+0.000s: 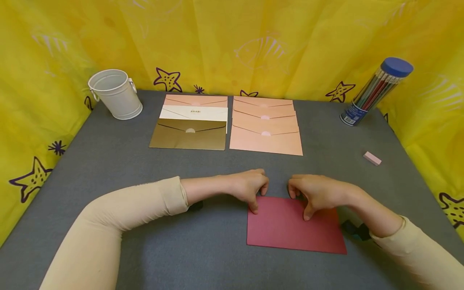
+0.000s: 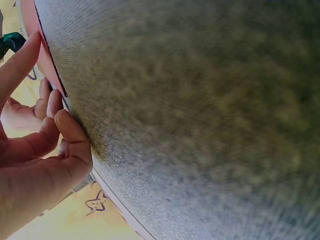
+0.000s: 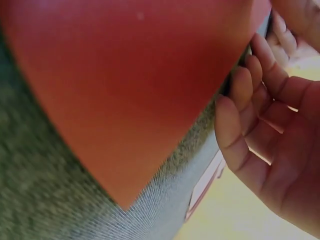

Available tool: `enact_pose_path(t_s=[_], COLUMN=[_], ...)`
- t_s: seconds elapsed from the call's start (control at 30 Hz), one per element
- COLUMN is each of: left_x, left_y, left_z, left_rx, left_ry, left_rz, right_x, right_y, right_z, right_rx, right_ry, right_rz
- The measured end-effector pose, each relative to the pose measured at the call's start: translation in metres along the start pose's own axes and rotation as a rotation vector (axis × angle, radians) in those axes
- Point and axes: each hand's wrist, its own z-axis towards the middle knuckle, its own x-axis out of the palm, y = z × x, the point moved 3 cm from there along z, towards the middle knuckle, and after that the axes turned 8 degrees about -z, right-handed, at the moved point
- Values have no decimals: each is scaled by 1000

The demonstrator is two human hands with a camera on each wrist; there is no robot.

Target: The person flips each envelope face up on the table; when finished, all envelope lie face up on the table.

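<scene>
A plain red envelope (image 1: 290, 231) lies on the grey table in front of me, its flap not showing. At its far left corner my left hand (image 1: 250, 185) grips the edge, thumb on top and fingers bent beyond. Farther right along that edge is my right hand (image 1: 319, 191), also with its thumb on the red face and its fingers curled at the edge. The right wrist view shows the fingertips (image 3: 227, 107) along the edge of the envelope (image 3: 125, 100). In the left wrist view the thumb of my left hand (image 2: 45, 155) touches the envelope (image 2: 46, 65).
At the back lie overlapping envelopes: a gold one (image 1: 188, 139), a white one (image 1: 193, 113) and a pink one on the left, pink ones (image 1: 266, 141) on the right. A white bucket (image 1: 117, 96), a tilted pencil tube (image 1: 375, 92) and an eraser (image 1: 372, 158) stand around them.
</scene>
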Motion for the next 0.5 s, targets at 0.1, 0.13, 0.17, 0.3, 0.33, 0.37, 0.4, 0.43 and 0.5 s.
enact_pose_path(t_s=[0.1,0.13,0.17,0.3,0.33,0.37,0.4,0.43,0.5], left_x=[1,0,0,-3,-5,-6,-8,-10,-15], left_y=[1,1,1,3,4,5,7,9,12], left_z=[1,1,1,3,3,4,4,4,4], left_rx=[-1,-2,-2,5,6,8,7,4,-4], left_ry=[-2,-1,-1,7,13,20,31,42,66], left_rz=[4,5,4,3,-6,-18,-41,-65,-134], right_x=[1,1,1,0,0,-1,-2,-3,-5], right_y=[1,1,1,-3,-4,-5,-6,-7,-9], right_z=[0,0,0,2,3,3,3,4,4], right_rx=[8,3,-2,-30,-34,-37,-39,-39,-42], right_ry=[-18,-23,-26,-17,-11,-6,0,6,10], right_rz=[-25,-23,-15,47,65,79,94,110,140])
